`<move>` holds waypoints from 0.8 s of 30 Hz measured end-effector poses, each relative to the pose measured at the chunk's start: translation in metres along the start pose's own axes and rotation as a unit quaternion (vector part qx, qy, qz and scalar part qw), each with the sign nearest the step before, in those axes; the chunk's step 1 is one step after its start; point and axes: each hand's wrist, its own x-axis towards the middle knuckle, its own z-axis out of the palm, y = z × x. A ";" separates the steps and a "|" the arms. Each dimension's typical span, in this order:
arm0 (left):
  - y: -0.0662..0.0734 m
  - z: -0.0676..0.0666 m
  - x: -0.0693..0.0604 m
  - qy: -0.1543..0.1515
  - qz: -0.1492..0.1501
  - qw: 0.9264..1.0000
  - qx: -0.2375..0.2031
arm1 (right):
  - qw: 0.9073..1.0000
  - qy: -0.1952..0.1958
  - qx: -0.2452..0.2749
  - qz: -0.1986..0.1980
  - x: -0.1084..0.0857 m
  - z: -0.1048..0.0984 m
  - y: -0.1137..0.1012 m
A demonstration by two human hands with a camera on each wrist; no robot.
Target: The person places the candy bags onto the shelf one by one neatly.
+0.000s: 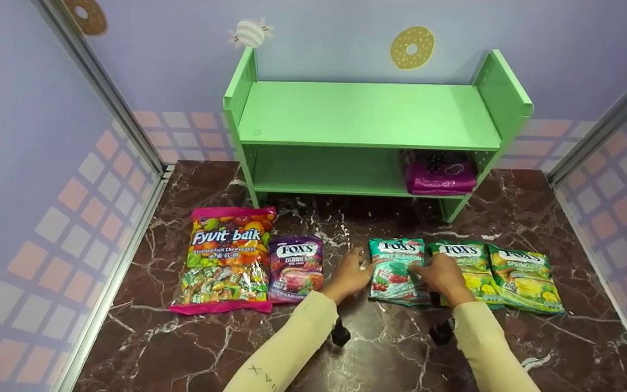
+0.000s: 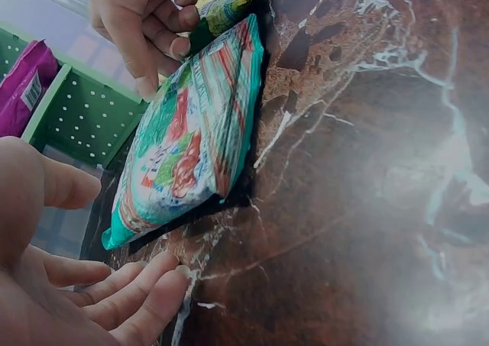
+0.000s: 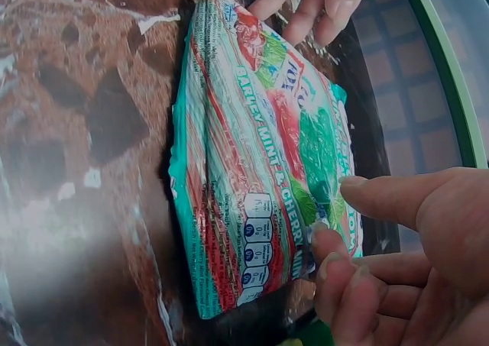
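A teal Fox's Mint Blossom candy bag (image 1: 395,277) lies face up on the dark marbled floor between both hands. At its left edge is my left hand (image 1: 351,276), fingers spread and apart from the bag in the left wrist view, holding nothing. My right hand (image 1: 445,276) is at the bag's right side. In the right wrist view its thumb and fingertips touch the bag (image 3: 267,155) near the edge, without a visible grip. Partly under the right hand lies a green Fox's Spring Tea bag (image 1: 477,280), with a second similar bag (image 1: 528,283) beside it.
A purple Fox's Berries bag (image 1: 296,272) and a large Fyvit baik candy bag (image 1: 226,261) lie at the left. Behind stands a green two-tier shelf (image 1: 368,114), with a magenta package (image 1: 441,177) on its lower tier at the right. Patterned walls (image 1: 47,218) enclose the sides.
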 end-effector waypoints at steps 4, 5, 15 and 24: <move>-0.003 -0.003 -0.003 0.004 -0.007 1.000 -0.003 | 1.000 0.006 0.001 0.002 0.000 0.004 -0.005; -0.003 -0.004 -0.004 0.004 -0.009 1.000 -0.003 | 1.000 0.007 0.002 0.004 0.000 0.005 -0.006; -0.008 -0.009 -0.010 0.005 -0.017 1.000 0.006 | 0.999 0.024 0.008 -0.031 -0.005 0.009 -0.001; -0.011 -0.006 -0.020 0.012 -0.027 0.999 0.019 | 0.996 0.024 -0.041 -0.078 -0.021 0.016 0.022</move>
